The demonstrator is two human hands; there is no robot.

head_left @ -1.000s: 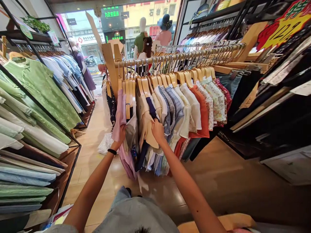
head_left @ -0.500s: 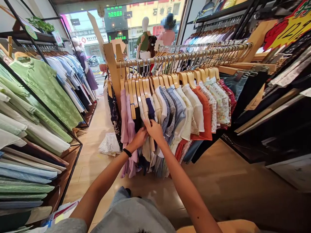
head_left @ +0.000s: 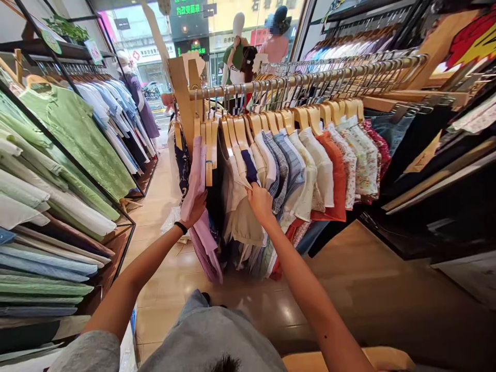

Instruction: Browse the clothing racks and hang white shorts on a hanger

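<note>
Parting: the beige top (head_left: 243,225) is best eased sideways gently; a hard tug could stretch it.
Right hand (head_left: 260,205): fingers pinched together on the beige top's edge.
Left hand (head_left: 197,209): fingers against the pink garment (head_left: 197,178); whether they grip, I cannot tell.
Beige top's place: hanging below the rail (head_left: 217,92), between the hands.

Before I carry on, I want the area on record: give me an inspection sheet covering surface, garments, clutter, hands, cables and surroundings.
Surface: shiny floor below the rail.
Garments: pink garment, beige top and orange garment, hanging among others.
Clutter: plastic-looking bag on the floor.
Hands: left hand touches the pink garment; right hand pinches the beige top.
Cables: nothing clearly seen.
Surroundings: green garments at left; another person beyond the rail.
</note>
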